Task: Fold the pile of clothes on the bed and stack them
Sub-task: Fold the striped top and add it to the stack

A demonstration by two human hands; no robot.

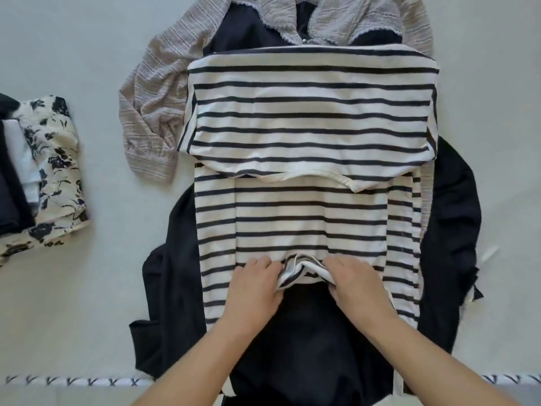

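The shirt [313, 118] is white with thin navy stripes. Under it lies a plain dark navy garment [450, 206]. The jacket [164, 92] is beige-grey with fine pale lines. The folded top [55, 171] is cream with dark flowers. The bed [73, 39] is pale grey.

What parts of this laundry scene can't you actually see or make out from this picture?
- Head view: the dark garment is mostly covered by the striped shirt.
- The folded stack is cut off by the left edge.
- Fingertips of the left hand and right hand are tucked into striped fabric.
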